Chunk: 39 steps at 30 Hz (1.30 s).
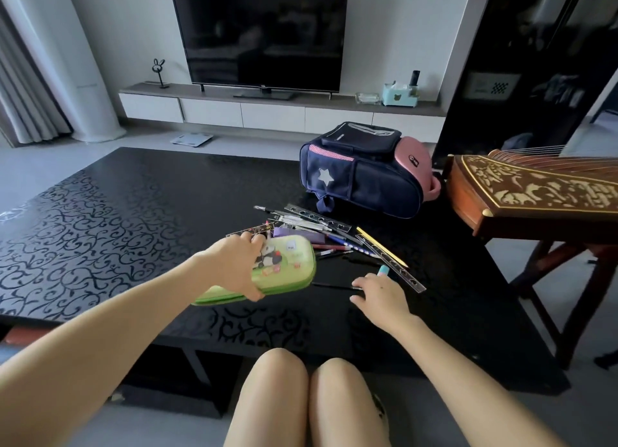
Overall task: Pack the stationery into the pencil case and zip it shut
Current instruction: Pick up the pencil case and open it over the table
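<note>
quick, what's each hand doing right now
Left hand: closed around the green pencil case, holding it.
Right hand: open, fingers spread on the table by a black pen, holding nothing.

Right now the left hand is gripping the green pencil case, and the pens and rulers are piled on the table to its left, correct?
Not quite. In the head view the left hand does grip the green pencil case, but the pens and rulers lie to its right.
</note>
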Available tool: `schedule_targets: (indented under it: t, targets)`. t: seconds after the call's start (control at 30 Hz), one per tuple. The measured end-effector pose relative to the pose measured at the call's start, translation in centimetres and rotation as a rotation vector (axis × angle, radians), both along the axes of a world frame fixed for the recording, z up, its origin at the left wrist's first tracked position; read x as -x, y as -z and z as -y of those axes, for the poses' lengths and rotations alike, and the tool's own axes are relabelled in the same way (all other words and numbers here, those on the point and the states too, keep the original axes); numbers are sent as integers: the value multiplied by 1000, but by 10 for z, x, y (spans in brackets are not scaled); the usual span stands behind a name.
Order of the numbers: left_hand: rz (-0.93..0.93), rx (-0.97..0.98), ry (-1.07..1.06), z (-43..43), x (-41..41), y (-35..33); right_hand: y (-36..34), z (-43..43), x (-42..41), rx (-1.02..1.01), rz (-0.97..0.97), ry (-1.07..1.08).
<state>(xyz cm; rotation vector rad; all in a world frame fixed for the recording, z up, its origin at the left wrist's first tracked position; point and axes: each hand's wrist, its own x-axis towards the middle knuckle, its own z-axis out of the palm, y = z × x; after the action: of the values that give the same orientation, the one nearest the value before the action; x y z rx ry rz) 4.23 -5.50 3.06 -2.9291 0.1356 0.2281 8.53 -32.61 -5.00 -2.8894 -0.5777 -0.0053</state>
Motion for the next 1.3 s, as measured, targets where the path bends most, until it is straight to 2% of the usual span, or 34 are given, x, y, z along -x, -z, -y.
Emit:
schedule_targets:
  t: [0.23, 0.4, 0.53, 0.67, 0.73, 0.8, 0.87, 0.93, 1.07, 1.2, 1.3]
  targets:
    - [-214, -25, 69, 40, -19, 44, 35, -8, -41, 83, 48, 35]
    - [-327, 31, 111, 80, -38, 54, 36, 14, -69, 186, 63, 42]
    - [-406, 131, 142, 104, -47, 51, 36, 33, -84, 180, 96, 115]
    - [-432, 414, 140, 89, -66, 37, 29, 35, -94, 54, 16, 155]
    - [-366, 542, 77, 74, -74, 29, 18, 33, -90, -175, -9, 163]
    - [-252, 575, 8, 62, -79, 25, 4, 29, -74, -410, -1, 147]
    - [-162, 593, 4, 56, -81, 24, -4, 25, -49, -489, 43, 109]
    - [-106, 572, 15, 49, -80, 24, -1, 25, -25, -414, 30, 83]
    - [79, 441, -25, 30, -79, 47, 22, 31, -5, -166, -158, 47]
    - [-71, 454, -59, 26, -86, 78, 13, 35, -12, 1, -167, 16]
    - [-106, 618, -101, 29, -92, 84, 0, 33, -23, 111, -206, -2]
